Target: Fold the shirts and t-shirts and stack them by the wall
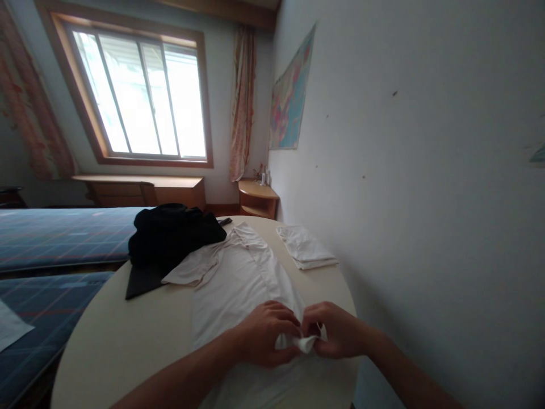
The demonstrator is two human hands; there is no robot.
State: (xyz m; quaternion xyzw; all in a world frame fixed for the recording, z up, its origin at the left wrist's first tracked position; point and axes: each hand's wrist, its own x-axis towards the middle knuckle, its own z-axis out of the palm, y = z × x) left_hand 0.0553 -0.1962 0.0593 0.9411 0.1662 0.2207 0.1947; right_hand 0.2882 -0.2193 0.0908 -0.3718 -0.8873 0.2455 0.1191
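Observation:
A white short-sleeved shirt [244,278] lies spread lengthwise on the round cream table [114,341], its collar toward the far edge and one sleeve out to the left. Near its right edge, my left hand [272,332] pinches the cloth between thumb and fingers. Close beside it, my right hand [334,329] is closed on the same fold of fabric, which bunches up between the two hands. Part of the shirt's lower end is hidden under my left forearm.
A folded white garment [306,247] lies at the table's far right, near the wall. Black clothing [174,233] is heaped at the far left on a dark flat item [145,279]. Beds with blue plaid covers [63,233] stand left; the white wall [426,199] rises close on the right.

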